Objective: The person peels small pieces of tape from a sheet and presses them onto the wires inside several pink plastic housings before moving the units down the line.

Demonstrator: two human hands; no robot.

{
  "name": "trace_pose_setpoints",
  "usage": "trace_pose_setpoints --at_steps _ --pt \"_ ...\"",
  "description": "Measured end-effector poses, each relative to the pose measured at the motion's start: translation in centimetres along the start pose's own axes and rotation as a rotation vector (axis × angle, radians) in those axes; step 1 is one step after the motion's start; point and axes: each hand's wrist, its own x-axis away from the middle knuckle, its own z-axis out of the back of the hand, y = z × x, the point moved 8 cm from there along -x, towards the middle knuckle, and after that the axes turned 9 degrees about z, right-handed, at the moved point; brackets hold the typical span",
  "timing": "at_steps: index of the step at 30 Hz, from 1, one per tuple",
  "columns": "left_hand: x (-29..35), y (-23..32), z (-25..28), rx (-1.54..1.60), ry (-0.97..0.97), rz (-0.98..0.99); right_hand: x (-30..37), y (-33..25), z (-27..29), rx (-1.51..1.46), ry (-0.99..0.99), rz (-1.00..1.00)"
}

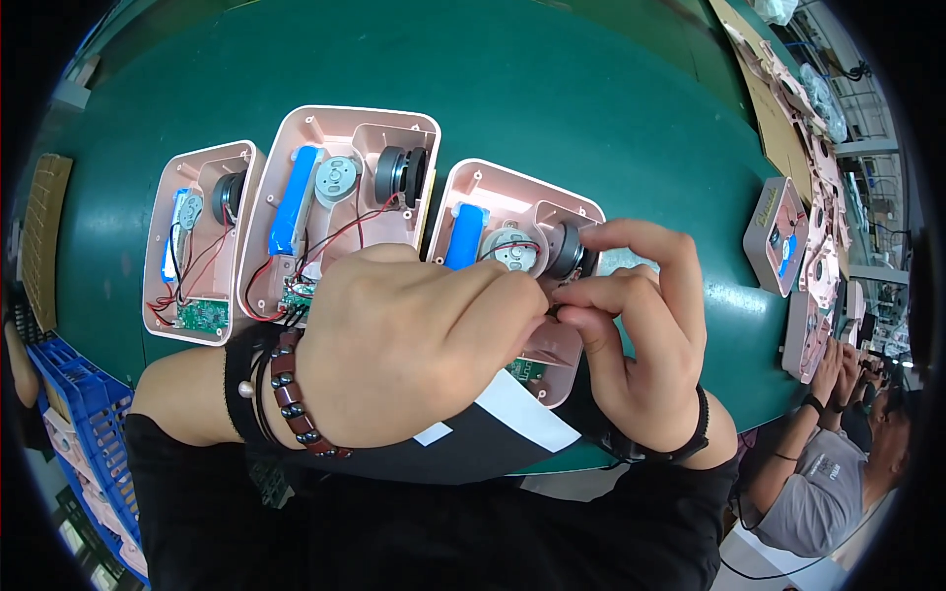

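Note:
Over the rightmost pink plastic housing (463,177), my left hand (404,360) and my right hand (645,340) meet, thumbs and forefingers pinched close together. A small dark bit shows at the fingertips, too small to name. Just beyond them is a round black speaker (565,248), with my right middle finger at its edge. This housing also holds a blue battery pack (463,236), a round grey motor (514,250) with a red and black wire across it, and a green circuit board (527,369) partly hidden by my left hand.
Two similar open housings stand left, the middle one (370,118) and the leftmost (158,236), with wires inside. Another housing (769,222) stands far right, near pink parts on cardboard (764,118). A blue crate (103,424) is at lower left. A co-worker (818,492) works at right.

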Motion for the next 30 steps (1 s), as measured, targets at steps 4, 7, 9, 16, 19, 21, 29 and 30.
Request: trace_pose_setpoints --at_steps 4,7,9,16,19,21,29,30 --pt "0.3 0.3 0.1 -0.044 0.017 -0.068 0.3 0.4 -0.3 -0.066 -0.040 -0.102" --pt "0.3 0.1 0.1 -0.017 0.007 -0.069 0.5 0.3 -0.4 -0.069 -0.035 -0.072" --pt "0.3 0.1 0.2 0.032 0.030 -0.081 0.6 0.0 -0.4 -0.010 -0.008 0.017" --pt "-0.1 0.6 0.0 -0.029 0.044 -0.069 0.5 0.2 -0.4 0.184 0.018 0.115" --pt "-0.4 0.5 0.0 0.005 0.017 -0.068 0.5 0.1 -0.6 0.272 0.034 0.153" --pt "-0.5 0.0 -0.1 0.130 -0.014 0.007 0.8 -0.2 -0.3 0.283 0.132 0.189" --pt "-0.9 -1.0 -0.3 0.323 -0.151 0.157 1.1 -2.2 0.1 0.360 -0.003 0.341" --pt "-0.9 -1.1 -0.4 0.340 -0.176 0.175 1.2 -2.3 0.0 0.357 -0.006 0.343"
